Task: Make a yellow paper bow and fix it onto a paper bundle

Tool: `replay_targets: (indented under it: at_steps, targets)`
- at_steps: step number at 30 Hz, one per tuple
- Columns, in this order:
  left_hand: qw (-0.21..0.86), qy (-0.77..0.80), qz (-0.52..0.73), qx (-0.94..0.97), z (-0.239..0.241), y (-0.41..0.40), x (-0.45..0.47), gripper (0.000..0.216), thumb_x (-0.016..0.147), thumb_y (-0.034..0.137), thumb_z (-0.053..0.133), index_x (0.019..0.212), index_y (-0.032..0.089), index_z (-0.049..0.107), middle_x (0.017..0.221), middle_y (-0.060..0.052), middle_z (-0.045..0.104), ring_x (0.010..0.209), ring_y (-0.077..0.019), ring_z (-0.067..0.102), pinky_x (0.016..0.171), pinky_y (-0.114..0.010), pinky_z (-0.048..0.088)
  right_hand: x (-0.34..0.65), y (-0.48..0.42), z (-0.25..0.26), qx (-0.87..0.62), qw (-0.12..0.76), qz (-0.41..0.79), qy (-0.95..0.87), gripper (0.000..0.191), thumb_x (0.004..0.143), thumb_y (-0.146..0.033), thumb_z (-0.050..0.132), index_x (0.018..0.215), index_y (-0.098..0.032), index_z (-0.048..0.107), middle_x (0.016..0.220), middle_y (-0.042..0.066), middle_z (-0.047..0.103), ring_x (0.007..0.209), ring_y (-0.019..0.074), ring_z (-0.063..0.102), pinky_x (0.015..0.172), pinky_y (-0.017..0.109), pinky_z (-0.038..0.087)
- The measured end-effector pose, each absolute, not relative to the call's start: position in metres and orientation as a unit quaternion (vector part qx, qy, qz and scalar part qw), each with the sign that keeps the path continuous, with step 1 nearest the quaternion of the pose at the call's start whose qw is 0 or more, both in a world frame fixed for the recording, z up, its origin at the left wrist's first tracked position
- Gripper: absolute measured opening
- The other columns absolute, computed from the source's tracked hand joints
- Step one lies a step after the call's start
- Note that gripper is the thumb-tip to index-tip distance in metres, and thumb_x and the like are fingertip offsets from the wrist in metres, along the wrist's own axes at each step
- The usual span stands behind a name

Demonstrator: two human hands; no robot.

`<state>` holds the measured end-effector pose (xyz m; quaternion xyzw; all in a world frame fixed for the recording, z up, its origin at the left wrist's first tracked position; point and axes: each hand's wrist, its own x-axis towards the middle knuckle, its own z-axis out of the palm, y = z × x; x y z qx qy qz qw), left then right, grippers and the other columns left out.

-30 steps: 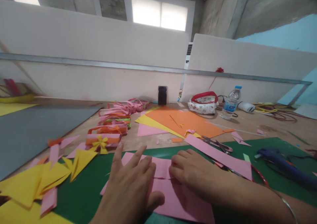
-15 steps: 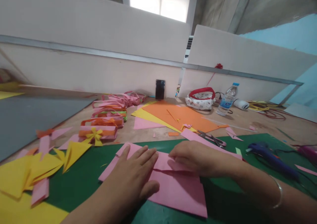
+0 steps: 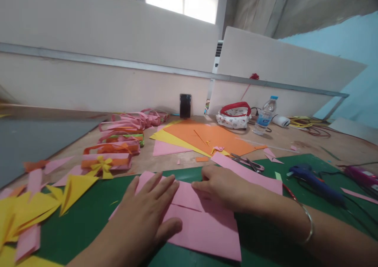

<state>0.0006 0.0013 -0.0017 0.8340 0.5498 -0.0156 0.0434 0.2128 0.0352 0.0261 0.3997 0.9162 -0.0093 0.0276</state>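
Note:
A pink paper sheet [image 3: 203, 231] lies folded on the green cutting mat [image 3: 88, 223]. My left hand [image 3: 147, 212] rests flat on its left part, fingers stretched out and pressing the paper down. My right hand [image 3: 221, 186] presses with curled fingers on a folded flap near the sheet's upper middle. A thin bangle [image 3: 308, 223] circles my right wrist.
Scissors [image 3: 248, 164], a blue glue gun [image 3: 313, 178] and a pink strip [image 3: 251, 174] lie right of my hands. Yellow folded pieces [image 3: 38, 208] lie at left. Finished pink-orange baskets [image 3: 115, 149], orange and yellow sheets [image 3: 206, 139], a phone [image 3: 185, 105], a pouch [image 3: 233, 117] and a bottle [image 3: 264, 115] stand farther back.
My left hand's fingers have closed together and settled flat on the paper. My right hand slid slightly left along the fold. The view tilted down and shifted left.

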Motion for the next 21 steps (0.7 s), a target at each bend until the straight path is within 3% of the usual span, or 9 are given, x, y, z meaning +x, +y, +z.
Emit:
replay_targets:
  at_steps: [7, 13, 18, 21]
  targets:
    - [0.004, 0.606, -0.023, 0.795, -0.007, 0.002, -0.003, 0.086, 0.072, 0.071, 0.044, 0.139, 0.018, 0.036, 0.147, -0.013, 0.035, 0.135, -0.0397, 0.032, 0.104, -0.067, 0.021, 0.211, 0.022, 0.031, 0.351, 0.13, 0.057, 0.926, 0.013, 0.079, -0.003, 0.056, 0.079, -0.011, 0.067, 0.072, 0.009, 0.065, 0.062, 0.0185, 0.055, 0.049, 0.028, 0.024]
    - [0.004, 0.591, 0.001, 0.807, 0.001, 0.006, -0.003, 0.075, 0.07, 0.071, 0.049, 0.135, 0.034, 0.042, 0.143, -0.019, 0.044, 0.13, -0.0442, 0.038, 0.098, -0.071, 0.025, 0.208, 0.017, 0.033, 0.334, 0.156, 0.092, 0.925, 0.013, 0.078, -0.005, 0.058, 0.07, -0.011, 0.066, 0.065, 0.01, 0.065, 0.056, 0.019, 0.056, 0.045, 0.028, 0.026]
    - [-0.011, 0.549, -0.016, 0.835, 0.015, 0.01, 0.002, 0.07, 0.069, 0.07, 0.051, 0.131, 0.037, 0.048, 0.128, -0.021, 0.057, 0.115, -0.0469, 0.051, 0.087, -0.072, 0.033, 0.2, 0.023, 0.028, 0.359, 0.087, 0.089, 0.925, 0.023, 0.091, -0.015, 0.048, 0.108, -0.016, 0.062, 0.083, 0.009, 0.066, 0.071, 0.023, 0.059, 0.049, 0.03, 0.029]
    - [-0.02, 0.556, -0.024, 0.831, 0.014, 0.009, 0.002, 0.067, 0.072, 0.067, 0.05, 0.132, 0.037, 0.047, 0.133, -0.02, 0.054, 0.117, -0.0462, 0.05, 0.087, -0.07, 0.036, 0.201, 0.026, 0.029, 0.358, 0.089, 0.07, 0.927, 0.02, 0.091, -0.013, 0.047, 0.101, -0.014, 0.065, 0.085, 0.009, 0.066, 0.076, 0.0235, 0.059, 0.051, 0.03, 0.03]
